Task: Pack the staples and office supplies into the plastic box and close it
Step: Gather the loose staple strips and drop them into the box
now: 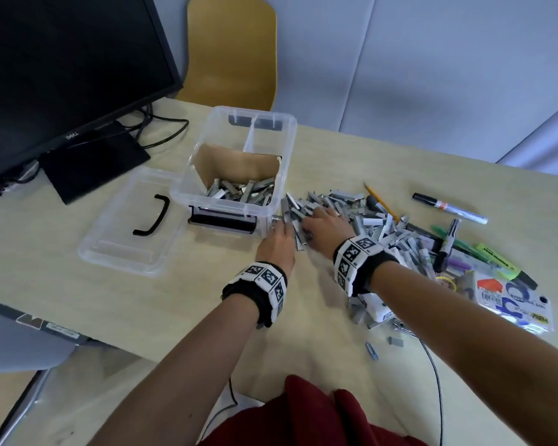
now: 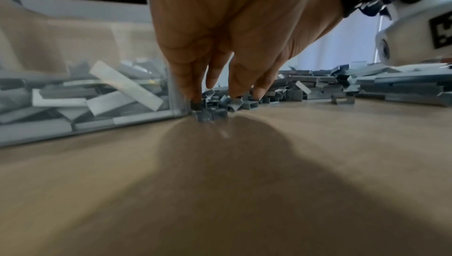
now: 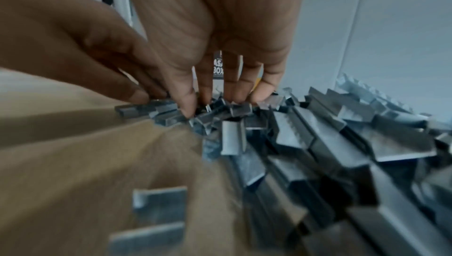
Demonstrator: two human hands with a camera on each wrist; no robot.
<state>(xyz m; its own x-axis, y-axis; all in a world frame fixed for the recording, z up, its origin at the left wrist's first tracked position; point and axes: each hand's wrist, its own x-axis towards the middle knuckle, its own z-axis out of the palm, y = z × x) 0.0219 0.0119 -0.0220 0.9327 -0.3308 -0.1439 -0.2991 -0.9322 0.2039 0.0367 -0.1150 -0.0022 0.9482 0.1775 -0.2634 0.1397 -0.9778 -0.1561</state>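
The clear plastic box (image 1: 289, 146) stands open on the table, several staple strips (image 1: 242, 191) lying in its front compartment behind a cardboard divider (image 1: 236, 165). Its lid (image 1: 132, 220) with a black handle lies flat to the left. A big heap of staple strips (image 1: 368, 220) spreads to the right of the box. My left hand (image 1: 279, 236) has its fingertips down on staples (image 2: 212, 111) at the box's near right corner (image 2: 176, 96). My right hand (image 1: 322, 223) presses extended fingers (image 3: 186, 103) into the heap's left edge (image 3: 318, 144). The two hands face each other with staples between them.
Markers (image 1: 448, 207), a green highlighter (image 1: 503, 265), a pencil (image 1: 380, 201) and a tape package (image 1: 516, 304) lie right of the heap. A monitor (image 1: 62, 66) on its black base (image 1: 94, 165) stands back left, a chair (image 1: 232, 49) behind. A blue paper clip (image 1: 371, 350) and a cable (image 1: 435, 381) lie nearer me.
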